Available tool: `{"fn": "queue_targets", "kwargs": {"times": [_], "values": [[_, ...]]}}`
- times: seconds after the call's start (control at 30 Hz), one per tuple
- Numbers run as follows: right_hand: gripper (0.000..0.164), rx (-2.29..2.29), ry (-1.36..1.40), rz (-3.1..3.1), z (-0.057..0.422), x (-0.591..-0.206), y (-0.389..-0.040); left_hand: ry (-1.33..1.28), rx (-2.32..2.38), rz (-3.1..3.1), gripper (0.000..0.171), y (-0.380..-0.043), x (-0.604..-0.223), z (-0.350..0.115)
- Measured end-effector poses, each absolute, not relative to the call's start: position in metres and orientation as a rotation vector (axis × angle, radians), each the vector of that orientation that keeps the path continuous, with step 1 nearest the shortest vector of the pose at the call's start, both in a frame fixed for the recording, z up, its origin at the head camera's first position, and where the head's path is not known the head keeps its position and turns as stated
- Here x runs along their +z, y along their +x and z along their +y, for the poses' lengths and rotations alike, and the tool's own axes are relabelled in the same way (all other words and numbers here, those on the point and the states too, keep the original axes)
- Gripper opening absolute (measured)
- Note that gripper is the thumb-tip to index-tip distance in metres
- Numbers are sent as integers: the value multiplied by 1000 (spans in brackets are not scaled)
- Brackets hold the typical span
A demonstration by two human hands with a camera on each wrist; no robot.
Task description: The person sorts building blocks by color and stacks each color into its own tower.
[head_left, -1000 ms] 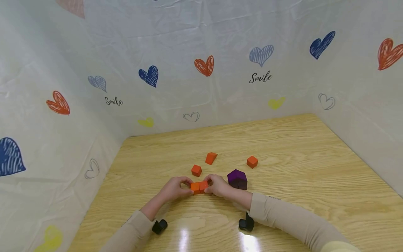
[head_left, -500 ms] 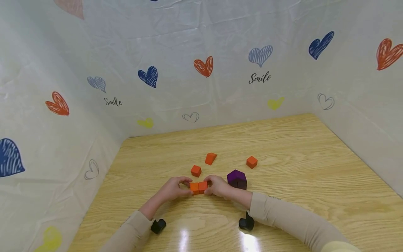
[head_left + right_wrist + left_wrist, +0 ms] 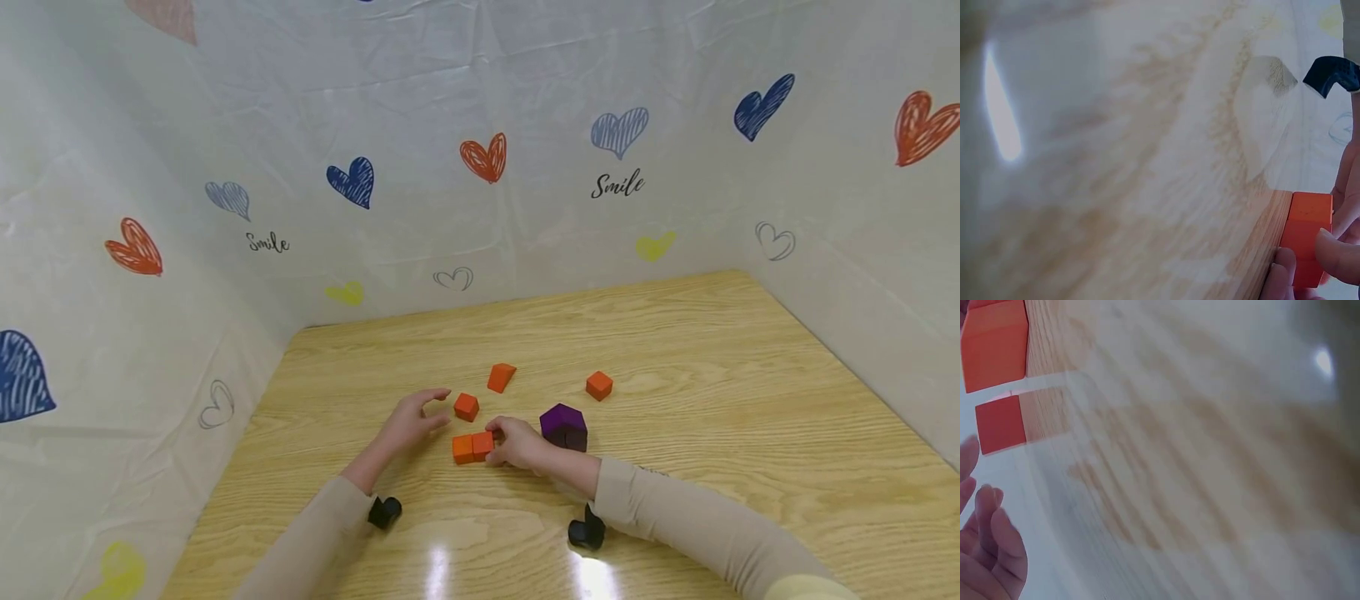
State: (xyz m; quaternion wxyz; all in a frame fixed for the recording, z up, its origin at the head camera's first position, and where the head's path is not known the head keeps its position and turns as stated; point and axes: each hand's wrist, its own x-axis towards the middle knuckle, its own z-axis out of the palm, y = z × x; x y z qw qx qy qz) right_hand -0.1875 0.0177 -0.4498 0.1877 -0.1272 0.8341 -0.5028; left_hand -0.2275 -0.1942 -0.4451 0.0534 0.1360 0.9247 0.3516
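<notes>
Two orange cubes stand side by side on the table in the head view, a left cube (image 3: 462, 450) and a right cube (image 3: 482, 444). My right hand (image 3: 519, 443) pinches the right one between thumb and fingers; the right wrist view shows the thumb (image 3: 1338, 257) against its face. Behind this pair lies a loose orange cube (image 3: 467, 407). Just left of that loose cube is my left hand (image 3: 410, 422), thumb and fingers spread apart, nothing between them. The left wrist view has the loose cube (image 3: 1000, 425) beside the left fingertips (image 3: 1007, 534).
An orange wedge-like block (image 3: 501, 377) lies farther back, another orange cube (image 3: 599, 386) to its right. A dark purple angular block (image 3: 564, 427) stands close to my right wrist. White sheeting with printed hearts (image 3: 483, 158) rises along the wooden table's (image 3: 675, 333) back and sides.
My left hand has let go of the left cube and moved back toward the loose orange cube, its fingers parting. The right hand stays on the right cube; the paired cubes remain in place.
</notes>
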Motion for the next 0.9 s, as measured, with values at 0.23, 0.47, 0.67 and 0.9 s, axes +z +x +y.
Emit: {"fn": "queue_targets", "kwargs": {"times": [0.23, 0.47, 0.67, 0.9], "values": [[47, -1405, -362, 2351, 18, -449, -188, 446, 1082, 2717, 49, -244, -450, -185], [39, -1382, -371, 2369, 19, -452, -189, 352, 1118, 2667, 39, -251, -452, -178], [38, -1398, -379, 2364, 19, -453, -190, 339, 1125, 2672, 34, -252, -452, -177], [38, -1401, -388, 2362, 20, -453, -189, 328, 1153, 2702, 32, -250, -453, -177]]}}
